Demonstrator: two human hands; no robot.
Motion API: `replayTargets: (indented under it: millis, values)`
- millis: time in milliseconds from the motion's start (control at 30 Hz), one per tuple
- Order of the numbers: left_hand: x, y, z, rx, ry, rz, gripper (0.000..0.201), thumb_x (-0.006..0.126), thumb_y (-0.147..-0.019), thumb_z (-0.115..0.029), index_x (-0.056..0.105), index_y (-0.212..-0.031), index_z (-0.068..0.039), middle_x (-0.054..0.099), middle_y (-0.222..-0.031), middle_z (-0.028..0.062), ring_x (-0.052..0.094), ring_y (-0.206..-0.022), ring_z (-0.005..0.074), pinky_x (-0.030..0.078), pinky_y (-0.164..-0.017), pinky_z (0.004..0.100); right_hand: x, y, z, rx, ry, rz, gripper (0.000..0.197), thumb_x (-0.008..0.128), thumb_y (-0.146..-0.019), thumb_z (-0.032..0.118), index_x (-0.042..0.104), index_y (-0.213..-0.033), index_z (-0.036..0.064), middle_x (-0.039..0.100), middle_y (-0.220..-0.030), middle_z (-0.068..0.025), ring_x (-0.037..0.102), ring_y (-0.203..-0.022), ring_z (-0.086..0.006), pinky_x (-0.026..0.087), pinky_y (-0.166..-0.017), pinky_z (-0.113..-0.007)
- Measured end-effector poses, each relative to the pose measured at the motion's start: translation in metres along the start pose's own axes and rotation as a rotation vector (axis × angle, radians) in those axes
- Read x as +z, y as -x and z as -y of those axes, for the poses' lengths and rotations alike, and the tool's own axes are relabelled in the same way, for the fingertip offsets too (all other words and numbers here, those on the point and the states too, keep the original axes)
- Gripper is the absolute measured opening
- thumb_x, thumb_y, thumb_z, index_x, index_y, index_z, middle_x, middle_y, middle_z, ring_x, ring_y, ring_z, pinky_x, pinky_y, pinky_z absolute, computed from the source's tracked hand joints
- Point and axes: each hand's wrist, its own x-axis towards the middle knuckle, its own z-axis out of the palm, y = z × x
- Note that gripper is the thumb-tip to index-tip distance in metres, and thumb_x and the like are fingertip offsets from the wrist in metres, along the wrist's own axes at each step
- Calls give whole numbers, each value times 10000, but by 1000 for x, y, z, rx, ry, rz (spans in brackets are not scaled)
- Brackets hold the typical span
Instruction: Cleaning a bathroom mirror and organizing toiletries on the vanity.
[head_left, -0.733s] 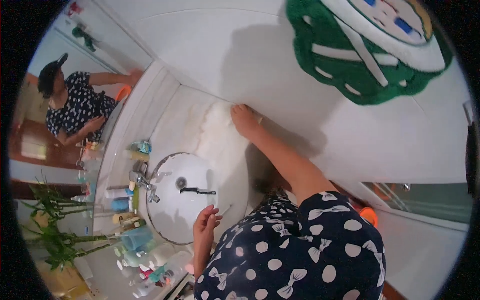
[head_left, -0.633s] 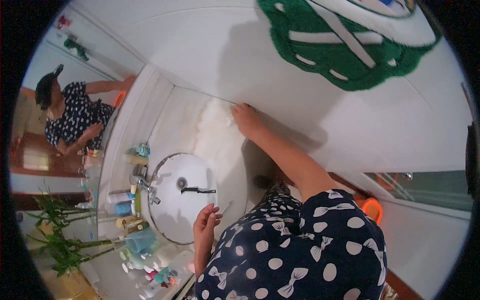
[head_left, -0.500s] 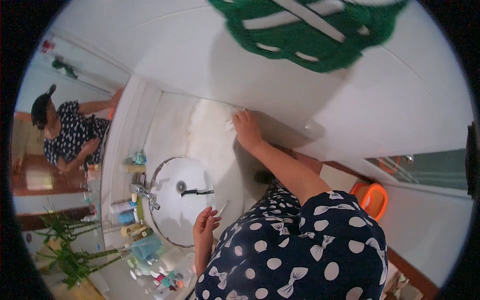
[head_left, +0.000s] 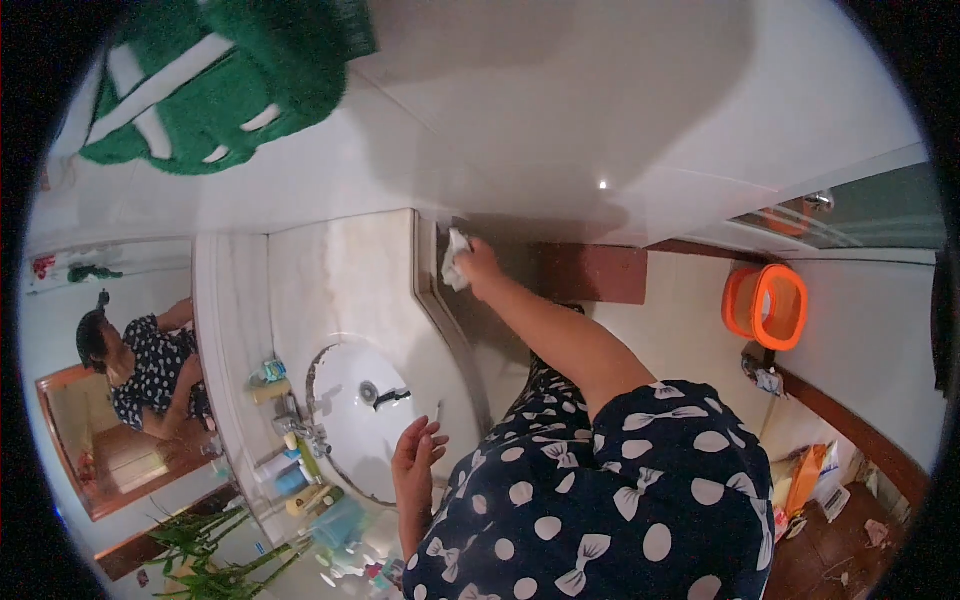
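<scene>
My right hand [head_left: 480,268] reaches far out, closed around a crumpled white cloth or tissue [head_left: 455,258]. It is just past the outer end of the pale marble-look counter [head_left: 345,265], near the wall. Lower down, my left hand [head_left: 414,452] is held beside the counter's front edge, fingers curled. A thin white stick [head_left: 438,411] shows at its fingertips; its kind is too small to make out. The round white sink [head_left: 355,440] is set in the counter left of this hand. In it lies a slim black object [head_left: 393,398] near the drain.
Bottles and tubes [head_left: 290,475] crowd around the metal faucet [head_left: 312,435]. A mirror [head_left: 130,370] is at left, and green plant stalks [head_left: 215,545] stand below. A green towel [head_left: 215,95] hangs on the wall. An orange bucket [head_left: 768,307] stands at right.
My right hand has moved with the white cloth from the counter's far corner to beyond its outer edge. The view has turned, shifting the towel left. My left hand stays near the sink.
</scene>
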Motion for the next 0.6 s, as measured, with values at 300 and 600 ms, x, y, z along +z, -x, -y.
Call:
replayTargets:
  millis: [300,600]
  values:
    - [17,-5,-1,20,-57,19,390,525,-971,-213,488,-1306,-18,603,-1188,156,625,-997,232,508,-844,342,57,-31,15,-198,-199,76,248,486,-907,58,566,-1141,34,626,-1026,-62,575,-943,-176,456,-846,-352]
    - [0,-60,0,171,-265,51,334,523,-953,-100,520,-1273,-5,623,-1149,84,606,-995,162,476,-853,288,19,51,-21,-27,-31,563,267,529,-876,90,605,-1126,39,641,-971,-64,579,-902,-160,473,-765,-343]
